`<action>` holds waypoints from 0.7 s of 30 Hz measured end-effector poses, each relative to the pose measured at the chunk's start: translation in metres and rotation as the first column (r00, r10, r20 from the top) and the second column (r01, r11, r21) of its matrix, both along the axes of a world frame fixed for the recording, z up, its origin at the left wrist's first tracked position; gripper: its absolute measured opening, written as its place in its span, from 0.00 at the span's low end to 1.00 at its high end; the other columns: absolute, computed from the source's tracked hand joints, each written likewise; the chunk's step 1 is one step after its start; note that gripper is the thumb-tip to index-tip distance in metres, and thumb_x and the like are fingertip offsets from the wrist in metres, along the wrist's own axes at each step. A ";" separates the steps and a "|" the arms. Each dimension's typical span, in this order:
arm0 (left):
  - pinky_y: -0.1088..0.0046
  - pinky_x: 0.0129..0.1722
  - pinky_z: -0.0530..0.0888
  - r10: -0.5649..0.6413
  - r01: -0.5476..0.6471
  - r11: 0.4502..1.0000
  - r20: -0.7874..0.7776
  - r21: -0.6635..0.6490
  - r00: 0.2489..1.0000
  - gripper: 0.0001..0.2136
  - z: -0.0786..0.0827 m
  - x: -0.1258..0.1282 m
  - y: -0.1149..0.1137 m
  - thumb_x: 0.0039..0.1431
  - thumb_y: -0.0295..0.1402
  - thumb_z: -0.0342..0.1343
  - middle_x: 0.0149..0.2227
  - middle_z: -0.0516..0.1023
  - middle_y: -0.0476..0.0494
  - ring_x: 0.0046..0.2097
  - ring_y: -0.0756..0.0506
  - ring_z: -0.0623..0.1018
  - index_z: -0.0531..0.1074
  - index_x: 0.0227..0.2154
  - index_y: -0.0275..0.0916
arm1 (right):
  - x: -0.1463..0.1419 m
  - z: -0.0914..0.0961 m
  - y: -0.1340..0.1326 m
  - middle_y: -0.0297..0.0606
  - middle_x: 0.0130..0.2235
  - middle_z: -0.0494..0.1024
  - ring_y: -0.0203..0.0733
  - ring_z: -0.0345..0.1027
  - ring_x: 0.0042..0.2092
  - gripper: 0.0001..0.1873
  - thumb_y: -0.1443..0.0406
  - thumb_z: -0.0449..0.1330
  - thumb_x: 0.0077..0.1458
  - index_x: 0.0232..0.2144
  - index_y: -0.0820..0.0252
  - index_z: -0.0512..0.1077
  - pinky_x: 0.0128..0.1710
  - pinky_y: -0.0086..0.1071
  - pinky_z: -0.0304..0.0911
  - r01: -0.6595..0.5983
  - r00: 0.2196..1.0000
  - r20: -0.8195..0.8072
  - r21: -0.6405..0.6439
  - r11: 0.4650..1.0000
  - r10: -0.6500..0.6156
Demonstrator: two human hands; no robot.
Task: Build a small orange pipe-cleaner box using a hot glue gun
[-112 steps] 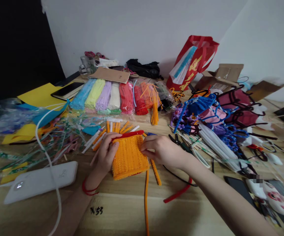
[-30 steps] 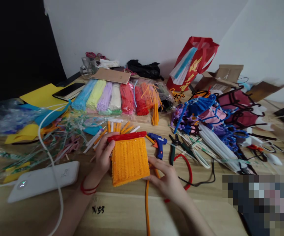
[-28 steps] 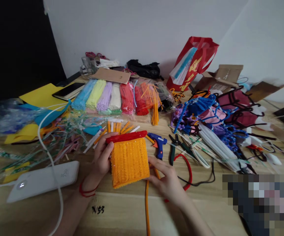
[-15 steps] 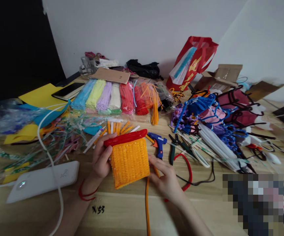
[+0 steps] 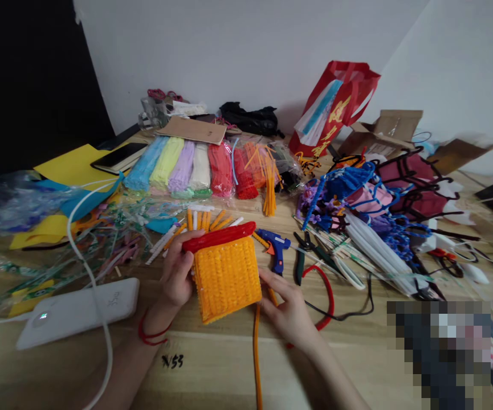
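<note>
An orange woven pipe-cleaner square (image 5: 228, 277) with a red top edge is tilted up off the wooden table (image 5: 212, 364). My left hand (image 5: 178, 273) grips its left side, thumb on the front and fingers behind. My right hand (image 5: 288, 308) holds its lower right corner, where a long orange pipe cleaner (image 5: 255, 353) trails down toward me. A blue glue gun (image 5: 276, 249) lies just right of the square.
Bags of coloured pipe cleaners (image 5: 199, 168) lie behind. Pliers (image 5: 301, 259), a red pipe cleaner loop (image 5: 325, 293) and a pile of pipe-cleaner crafts (image 5: 374, 199) are to the right. A white power bank (image 5: 75, 310) with cable, plastic wrappers (image 5: 58, 239) sit left. A red bag (image 5: 335, 108) stands at the back.
My right hand has moved from the square's top right edge down to its lower right corner, uncovering the glue gun. The square has been lifted and tilted slightly.
</note>
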State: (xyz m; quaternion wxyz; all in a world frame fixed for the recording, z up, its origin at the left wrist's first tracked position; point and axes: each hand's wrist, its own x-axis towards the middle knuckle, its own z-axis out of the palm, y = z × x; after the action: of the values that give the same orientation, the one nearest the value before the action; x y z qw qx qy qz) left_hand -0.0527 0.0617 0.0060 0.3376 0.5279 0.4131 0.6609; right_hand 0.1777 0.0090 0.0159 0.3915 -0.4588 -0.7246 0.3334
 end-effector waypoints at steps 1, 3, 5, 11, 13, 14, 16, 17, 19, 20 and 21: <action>0.57 0.55 0.67 -0.005 0.005 1.000 -0.008 0.010 1.000 0.17 0.000 0.000 0.000 0.59 0.44 0.49 0.48 0.74 0.41 0.52 0.38 0.72 0.71 0.46 0.42 | -0.001 0.000 0.000 0.45 0.53 0.75 0.48 0.69 0.56 0.24 0.65 0.62 0.55 0.54 0.54 0.70 0.55 0.43 0.65 0.005 1.000 0.003 -0.004 1.000 -0.005; 0.59 0.54 0.68 -0.029 0.030 0.999 -0.047 0.019 0.998 0.19 0.000 -0.001 0.001 0.57 0.44 0.52 0.49 0.73 0.41 0.52 0.38 0.72 0.69 0.48 0.42 | -0.002 0.001 0.000 0.45 0.53 0.76 0.49 0.69 0.55 0.23 0.65 0.62 0.54 0.54 0.54 0.71 0.55 0.43 0.66 0.024 1.000 0.008 -0.009 1.000 -0.024; 0.60 0.53 0.70 -0.061 0.064 0.998 -0.095 0.024 0.994 0.23 0.000 -0.001 0.001 0.55 0.45 0.54 0.51 0.71 0.41 0.51 0.39 0.73 0.66 0.52 0.42 | -0.004 0.000 0.001 0.45 0.52 0.76 0.48 0.71 0.53 0.22 0.66 0.61 0.54 0.53 0.54 0.71 0.53 0.43 0.67 0.041 0.999 0.006 -0.014 0.999 -0.041; 0.60 0.51 0.71 -0.116 0.123 0.992 -0.163 0.035 0.980 0.30 -0.002 -0.002 0.003 0.55 0.44 0.56 0.55 0.68 0.39 0.52 0.39 0.73 0.57 0.59 0.43 | 0.013 0.016 0.007 0.44 0.57 0.71 0.48 0.67 0.57 0.29 0.69 0.60 0.54 0.58 0.53 0.65 0.58 0.46 0.63 -0.063 0.996 0.061 -0.118 0.991 0.070; 0.60 0.53 0.69 -0.107 0.113 0.993 -0.149 0.034 0.983 0.26 -0.003 -0.001 0.004 0.58 0.43 0.53 0.55 0.68 0.39 0.53 0.39 0.72 0.59 0.58 0.43 | 0.019 0.033 0.007 0.43 0.62 0.65 0.48 0.59 0.63 0.35 0.70 0.60 0.54 0.63 0.52 0.59 0.62 0.49 0.55 -0.103 0.991 0.075 -0.132 0.986 0.113; 0.59 0.55 0.68 -0.098 0.103 0.994 -0.135 0.033 0.986 0.24 -0.004 -0.001 0.004 0.59 0.42 0.52 0.56 0.68 0.40 0.54 0.39 0.71 0.60 0.58 0.43 | 0.019 0.043 0.006 0.42 0.64 0.62 0.48 0.53 0.65 0.36 0.70 0.60 0.54 0.64 0.51 0.56 0.63 0.49 0.51 -0.133 0.987 0.075 -0.116 0.984 0.142; 0.59 0.57 0.66 -0.073 0.077 0.997 -0.115 0.030 0.991 0.21 -0.004 -0.001 0.004 0.61 0.40 0.49 0.57 0.67 0.40 0.56 0.40 0.69 0.62 0.57 0.44 | 0.010 0.061 0.004 0.41 0.65 0.59 0.48 0.49 0.66 0.33 0.70 0.59 0.57 0.62 0.50 0.58 0.65 0.50 0.49 -0.156 0.987 0.042 -0.024 0.987 0.157; 0.59 0.58 0.65 -0.062 0.066 0.997 -0.116 0.028 0.991 0.20 -0.003 -0.001 0.004 0.62 0.40 0.49 0.57 0.67 0.41 0.57 0.40 0.69 0.63 0.56 0.43 | 0.001 0.067 0.003 0.40 0.64 0.61 0.48 0.50 0.66 0.28 0.69 0.58 0.58 0.60 0.49 0.63 0.64 0.50 0.50 -0.152 0.988 0.020 0.048 0.987 0.151; 0.60 0.59 0.65 -0.038 0.042 0.999 -0.143 0.023 0.989 0.20 -0.001 -0.001 0.003 0.62 0.39 0.48 0.57 0.67 0.41 0.58 0.40 0.68 0.63 0.56 0.43 | -0.021 0.074 0.003 0.39 0.60 0.68 0.48 0.52 0.65 0.20 0.68 0.58 0.59 0.52 0.48 0.71 0.64 0.52 0.51 -0.142 0.990 0.029 0.175 0.974 0.139; 0.61 0.59 0.65 -0.024 0.028 0.999 -0.164 0.022 0.986 0.20 0.000 0.000 0.002 0.62 0.39 0.48 0.57 0.68 0.41 0.57 0.41 0.68 0.64 0.56 0.43 | -0.034 0.074 0.003 0.39 0.59 0.69 0.49 0.51 0.65 0.17 0.67 0.59 0.58 0.49 0.48 0.74 0.64 0.51 0.52 -0.163 0.986 0.064 0.211 0.964 0.153; 0.61 0.58 0.66 -0.008 0.013 1.000 -0.183 0.025 0.983 0.19 0.002 0.000 0.002 0.63 0.40 0.48 0.56 0.69 0.42 0.57 0.41 0.69 0.64 0.55 0.43 | -0.045 0.072 0.005 0.39 0.59 0.69 0.49 0.50 0.66 0.15 0.65 0.60 0.58 0.48 0.49 0.75 0.63 0.50 0.53 -0.196 0.979 0.108 0.242 0.950 0.175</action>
State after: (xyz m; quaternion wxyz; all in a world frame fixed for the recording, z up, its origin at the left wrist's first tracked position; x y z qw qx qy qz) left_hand -0.0531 0.0634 0.0075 0.2946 0.5929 0.4309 0.6131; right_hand 0.1327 0.0141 0.0881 0.3821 -0.3492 -0.8169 0.2543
